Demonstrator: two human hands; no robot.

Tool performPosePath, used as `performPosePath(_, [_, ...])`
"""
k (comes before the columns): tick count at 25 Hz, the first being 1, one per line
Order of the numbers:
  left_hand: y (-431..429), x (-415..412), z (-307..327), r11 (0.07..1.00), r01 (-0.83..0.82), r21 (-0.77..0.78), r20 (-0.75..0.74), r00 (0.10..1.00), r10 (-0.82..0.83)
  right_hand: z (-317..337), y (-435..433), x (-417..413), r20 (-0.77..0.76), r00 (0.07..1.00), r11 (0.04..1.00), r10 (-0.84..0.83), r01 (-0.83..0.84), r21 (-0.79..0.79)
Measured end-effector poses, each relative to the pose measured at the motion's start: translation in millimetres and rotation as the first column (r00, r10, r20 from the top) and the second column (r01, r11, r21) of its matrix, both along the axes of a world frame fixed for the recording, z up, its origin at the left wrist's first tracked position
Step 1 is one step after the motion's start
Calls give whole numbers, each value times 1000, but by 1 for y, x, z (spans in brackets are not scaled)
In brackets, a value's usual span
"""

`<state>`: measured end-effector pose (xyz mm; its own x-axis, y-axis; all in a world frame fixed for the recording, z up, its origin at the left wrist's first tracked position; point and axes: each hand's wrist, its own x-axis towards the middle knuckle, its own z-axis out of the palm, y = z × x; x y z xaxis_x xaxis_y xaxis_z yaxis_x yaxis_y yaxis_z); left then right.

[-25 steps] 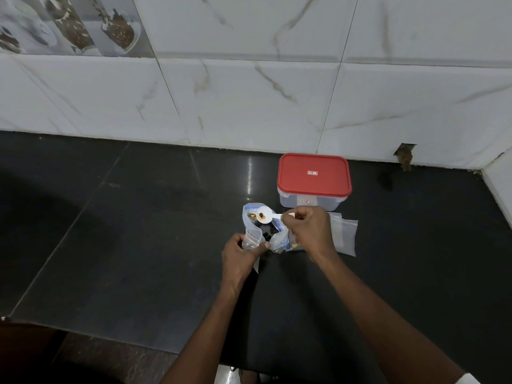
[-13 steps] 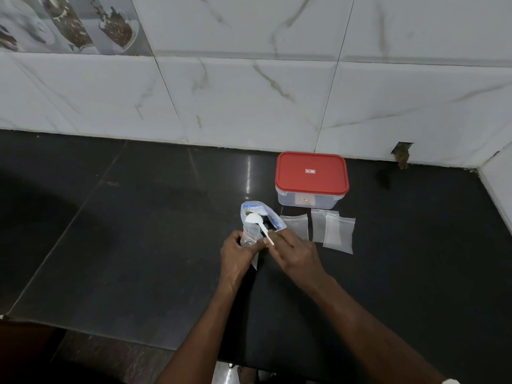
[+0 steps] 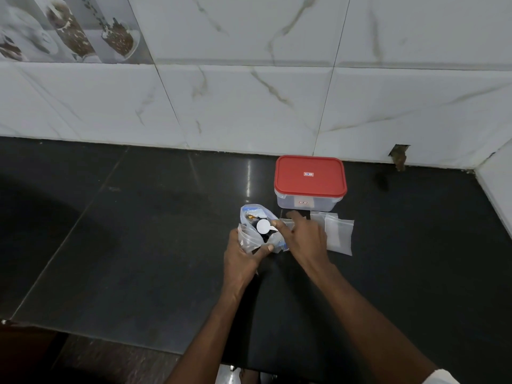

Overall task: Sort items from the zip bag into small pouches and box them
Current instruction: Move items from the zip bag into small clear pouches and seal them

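A clear zip bag (image 3: 253, 216) with blue print stands open on the black counter, dark and yellowish items inside. My left hand (image 3: 245, 254) grips a small clear pouch (image 3: 246, 239) held against the bag's near side. My right hand (image 3: 303, 239) holds a white plastic spoon (image 3: 263, 226) by its handle, the round bowl over the mouth of the bag and pouch. Empty small pouches (image 3: 339, 235) lie flat to the right, partly hidden by my right hand. A clear box with a shut red lid (image 3: 310, 177) stands just behind them.
The white marble-tiled wall (image 3: 249, 106) rises behind the box, with a side wall (image 3: 498, 189) at the far right. The black counter's front edge (image 3: 97, 339) runs near my forearms. A hole in the tile (image 3: 399, 155) sits right of the box.
My right hand swung the white spoon from over the bag toward the pouch in my left hand, then back up to the bag's mouth. The empty pouches came into view.
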<state>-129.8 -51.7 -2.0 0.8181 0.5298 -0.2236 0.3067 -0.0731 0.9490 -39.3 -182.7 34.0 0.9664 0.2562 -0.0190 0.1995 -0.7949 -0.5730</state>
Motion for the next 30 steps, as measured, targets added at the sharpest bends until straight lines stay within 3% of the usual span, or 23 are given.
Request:
performPosePath(2, [-7,3,8,997,57,45,51,997,-59,10,-2,-17,-95,994,935,60,-23,353])
performPosePath(5, [-18,8,24,972,186,145,73,977,-198,8,-5,-27,-163,982,872,91,1,489])
performPosePath(9, [-21,1,25,951,293,101,26,955,-296,14,-26,-13,-212,976,744,39,113,659])
performPosePath(14, [-26,0,12,961,277,-6,5,961,-277,14,-39,-14,-336,921,774,199,63,630])
performPosePath(17, [-26,6,-20,953,302,-8,5,953,-302,14,-40,-15,-248,960,757,127,68,650])
performPosePath(21, [-38,5,21,969,230,-85,26,973,-229,18,-48,-9,-171,985,716,31,98,691])
performPosePath(24, [-43,10,25,974,177,-143,116,980,-161,10,-50,-14,-285,958,664,16,203,720])
performPosePath(27, [-47,13,22,974,84,-211,162,985,-50,2,-55,-21,-415,906,725,84,230,649])
performPosePath(30, [-46,16,21,959,20,-284,164,986,28,1,-63,-23,-451,891,660,47,311,684])
